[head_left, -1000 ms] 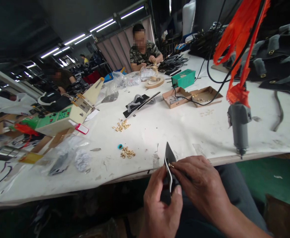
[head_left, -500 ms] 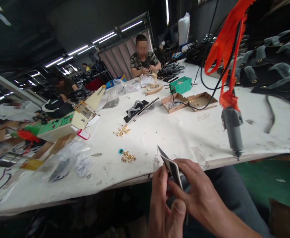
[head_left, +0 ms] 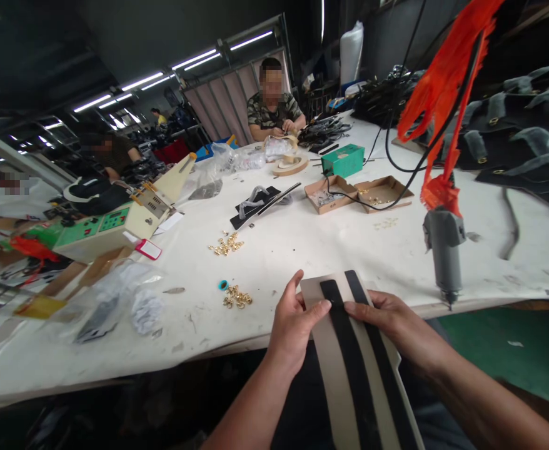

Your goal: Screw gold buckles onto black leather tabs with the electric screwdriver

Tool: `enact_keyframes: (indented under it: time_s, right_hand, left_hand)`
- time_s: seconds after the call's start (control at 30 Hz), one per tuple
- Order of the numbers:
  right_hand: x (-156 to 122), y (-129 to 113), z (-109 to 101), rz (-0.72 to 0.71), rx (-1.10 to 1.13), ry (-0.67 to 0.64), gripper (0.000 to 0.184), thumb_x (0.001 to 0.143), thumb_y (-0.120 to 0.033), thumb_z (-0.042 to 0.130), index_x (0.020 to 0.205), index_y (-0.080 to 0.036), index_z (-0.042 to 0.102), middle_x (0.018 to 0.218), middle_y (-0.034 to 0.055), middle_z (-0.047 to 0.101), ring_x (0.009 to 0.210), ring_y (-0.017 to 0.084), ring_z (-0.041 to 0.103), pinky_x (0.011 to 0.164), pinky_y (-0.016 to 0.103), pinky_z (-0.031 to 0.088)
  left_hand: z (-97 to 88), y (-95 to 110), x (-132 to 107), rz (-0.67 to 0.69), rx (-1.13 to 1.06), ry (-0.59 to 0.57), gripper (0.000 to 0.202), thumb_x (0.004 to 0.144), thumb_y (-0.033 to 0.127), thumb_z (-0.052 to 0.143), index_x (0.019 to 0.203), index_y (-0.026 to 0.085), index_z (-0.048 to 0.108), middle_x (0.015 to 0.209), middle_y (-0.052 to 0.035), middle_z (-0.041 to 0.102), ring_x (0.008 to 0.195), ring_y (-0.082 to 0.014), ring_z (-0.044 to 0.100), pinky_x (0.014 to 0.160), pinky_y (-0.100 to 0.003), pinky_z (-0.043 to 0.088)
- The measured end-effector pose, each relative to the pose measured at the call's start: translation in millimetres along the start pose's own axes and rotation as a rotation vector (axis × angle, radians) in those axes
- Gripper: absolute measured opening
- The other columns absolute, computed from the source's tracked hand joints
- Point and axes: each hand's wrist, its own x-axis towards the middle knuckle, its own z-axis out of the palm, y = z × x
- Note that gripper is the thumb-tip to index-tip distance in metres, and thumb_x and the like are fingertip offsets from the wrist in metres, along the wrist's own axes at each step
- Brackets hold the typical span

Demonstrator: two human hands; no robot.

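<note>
striped panel [head_left: 359,369], far end in the pinch of left hand [head_left: 294,326] and right hand [head_left: 397,317]

Low, right of centre: left hand [head_left: 291,328] and right hand [head_left: 391,319] both grip a beige panel [head_left: 335,381] with two black strips, thumbs near each other towards its top edge. Mid-frame, left of centre: two heaps of gold fittings [head_left: 228,244] on white table [head_left: 279,269]; blue ring [head_left: 222,285] at the lower heap. Right: grey driver [head_left: 446,253] hanging, tip down. Upper centre: co-worker [head_left: 277,112], seated.
</note>
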Motion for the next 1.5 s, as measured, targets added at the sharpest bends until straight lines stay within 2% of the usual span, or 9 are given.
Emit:
enact_keyframes:
  time_s: [0.17, 0.37, 0.5, 0.67, 0.8, 0.97, 1.13, 1.33, 1.5]
  right_hand:
    - [10.3, 4.9, -10.8, 0.065, 0.044, 0.013, 0.039, 0.082, -0.042, 0.088, 0.108, -0.014, 0.079, 0.089, 0.0096, 0.082, 0.075, 0.026, 0.077, 0.073, 0.034, 0.061]
    - [22.6, 2.6, -15.7, 0.115, -0.004, 0.043, 0.042, 0.083, -0.044, 0.086, 0.112, -0.015, 0.077, 0.094, 0.0101, 0.082, 0.079, 0.027, 0.078, 0.076, 0.035, 0.062]
    - [31.7, -6.6, -26.7, 0.193, -0.202, 0.058, 0.045, 0.087, -0.051, 0.080, 0.115, -0.016, 0.075, 0.093, 0.0097, 0.082, 0.077, 0.027, 0.078, 0.068, 0.034, 0.062]
    - [55.4, -24.4, -44.3, 0.185, -0.640, 0.119, 0.042, 0.089, -0.054, 0.075, 0.103, -0.015, 0.077, 0.085, 0.0092, 0.081, 0.072, 0.027, 0.077, 0.059, 0.030, 0.056]
    - [73.3, -35.5, -50.8, 0.176, -0.697, 0.152, 0.042, 0.086, -0.054, 0.074, 0.097, -0.013, 0.078, 0.084, 0.0095, 0.081, 0.072, 0.026, 0.075, 0.060, 0.029, 0.055]
    - [66.3, -40.5, -46.0, 0.235, -0.565, 0.089, 0.039, 0.083, -0.052, 0.075, 0.093, -0.015, 0.078, 0.086, 0.0095, 0.081, 0.070, 0.023, 0.073, 0.061, 0.029, 0.055]
    - [53.0, -32.2, -41.4, 0.319, -0.588, 0.105, 0.032, 0.080, -0.047, 0.075, 0.085, -0.015, 0.076, 0.079, 0.0104, 0.079, 0.064, 0.022, 0.070, 0.055, 0.028, 0.051]
    - [58.0, -14.5, -49.4, 0.271, -0.855, 0.173, 0.029, 0.085, -0.043, 0.070, 0.080, -0.015, 0.073, 0.070, 0.0076, 0.074, 0.059, 0.020, 0.066, 0.049, 0.025, 0.044]
    - [64.2, -18.8, -49.5, 0.232, -1.114, 0.180, 0.021, 0.085, -0.034, 0.068, 0.073, -0.017, 0.069, 0.067, 0.0063, 0.072, 0.061, 0.020, 0.066, 0.051, 0.026, 0.043]
  left_hand:
    - [0.0, 1.5, 9.7, -0.051, -0.014, -0.042, 0.072, 0.069, 0.025, 0.096, 0.132, 0.015, 0.063, 0.101, -0.0063, 0.080, 0.089, -0.0185, 0.073, 0.083, -0.029, 0.057]
    - [1.2, -3.6, 21.1, -0.078, 0.004, 0.001, 0.069, 0.070, 0.023, 0.093, 0.131, 0.017, 0.063, 0.099, -0.0053, 0.080, 0.086, -0.0193, 0.073, 0.082, -0.031, 0.058]
    - [0.4, -9.3, 32.9, -0.148, 0.022, -0.002, 0.065, 0.070, 0.021, 0.090, 0.129, 0.018, 0.064, 0.097, -0.0059, 0.080, 0.084, -0.0209, 0.073, 0.080, -0.034, 0.060]
    - [3.8, -11.6, 58.5, -0.166, 0.175, 0.038, 0.058, 0.069, 0.020, 0.085, 0.125, 0.020, 0.068, 0.093, -0.0053, 0.079, 0.081, -0.0238, 0.074, 0.072, -0.034, 0.059]
    - [11.7, -5.0, 74.6, -0.185, 0.253, 0.048, 0.052, 0.067, 0.017, 0.083, 0.118, 0.021, 0.072, 0.090, -0.0055, 0.078, 0.083, -0.0272, 0.075, 0.074, -0.036, 0.060]
    - [16.1, 4.7, 66.2, -0.297, 0.206, 0.031, 0.055, 0.063, 0.016, 0.082, 0.117, 0.021, 0.072, 0.086, -0.0049, 0.077, 0.080, -0.0270, 0.074, 0.071, -0.037, 0.059]
    - [13.2, -5.5, 50.0, -0.371, 0.290, 0.059, 0.055, 0.063, 0.018, 0.082, 0.117, 0.022, 0.073, 0.085, -0.0049, 0.076, 0.079, -0.0276, 0.074, 0.068, -0.036, 0.057]
    - [10.8, -22.6, 50.6, -0.225, 0.521, 0.049, 0.052, 0.064, 0.019, 0.082, 0.116, 0.023, 0.075, 0.086, -0.0048, 0.076, 0.078, -0.0261, 0.071, 0.066, -0.033, 0.053]
    - [14.4, -25.3, 53.5, -0.110, 0.666, 0.040, 0.050, 0.063, 0.017, 0.080, 0.113, 0.022, 0.076, 0.097, -0.0085, 0.077, 0.089, -0.0297, 0.072, 0.074, -0.036, 0.053]
